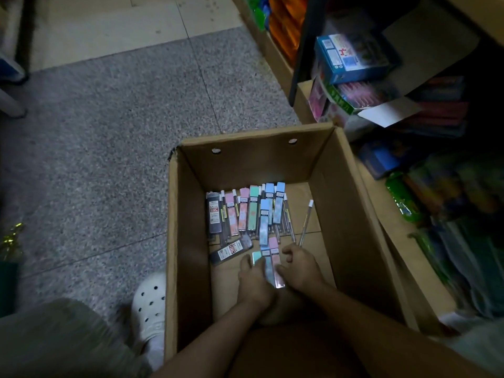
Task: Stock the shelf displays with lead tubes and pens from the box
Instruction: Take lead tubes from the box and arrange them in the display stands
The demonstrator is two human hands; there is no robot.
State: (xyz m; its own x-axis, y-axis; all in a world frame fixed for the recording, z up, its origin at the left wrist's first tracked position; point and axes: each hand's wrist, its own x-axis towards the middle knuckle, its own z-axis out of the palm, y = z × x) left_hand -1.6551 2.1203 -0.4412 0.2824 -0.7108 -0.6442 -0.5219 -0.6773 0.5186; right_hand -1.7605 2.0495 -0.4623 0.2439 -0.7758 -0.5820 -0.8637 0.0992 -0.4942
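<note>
An open cardboard box (188,241) stands on the floor in front of me. On its bottom lie several lead tubes (253,211) in pink, green, blue and black, side by side, with thin pens among them and one pen (306,223) apart on the right. Both my hands reach into the box. My left hand (255,283) and my right hand (301,268) together hold a small bunch of pastel lead tubes (272,264), fingers curled at its sides. A black tube (231,250) lies tilted just left of my hands.
A shelf unit (302,50) at the right holds boxed toys (351,57) and packaged stationery (441,105); more packets (409,203) lie low beside the box. Grey speckled floor spreads to the left. My white clog (150,304) stands against the box's left wall.
</note>
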